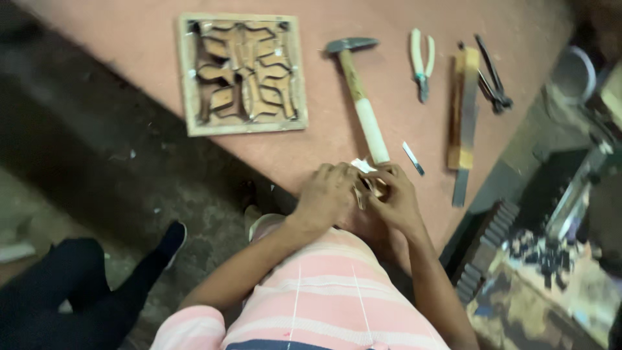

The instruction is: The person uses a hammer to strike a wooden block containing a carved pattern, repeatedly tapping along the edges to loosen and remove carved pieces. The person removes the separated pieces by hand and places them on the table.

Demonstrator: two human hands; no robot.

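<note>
Head view: pink worktable (453, 19), hammer (359, 91), dark floor (97, 162).

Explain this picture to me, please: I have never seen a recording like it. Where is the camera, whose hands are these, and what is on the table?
The one picture comes from a camera worn on a person's head, looking down past a pink striped shirt. The left hand and right hand meet at the edge of a reddish table, closed together around something small and pale; what it is cannot be told. On the table lie a square wooden frame holding curved metal strips, a hammer, pale-handled pliers, a long flat wooden-and-metal bar, dark pincers and a small blade. Dark-clothed legs at lower left belong to someone else.
</note>
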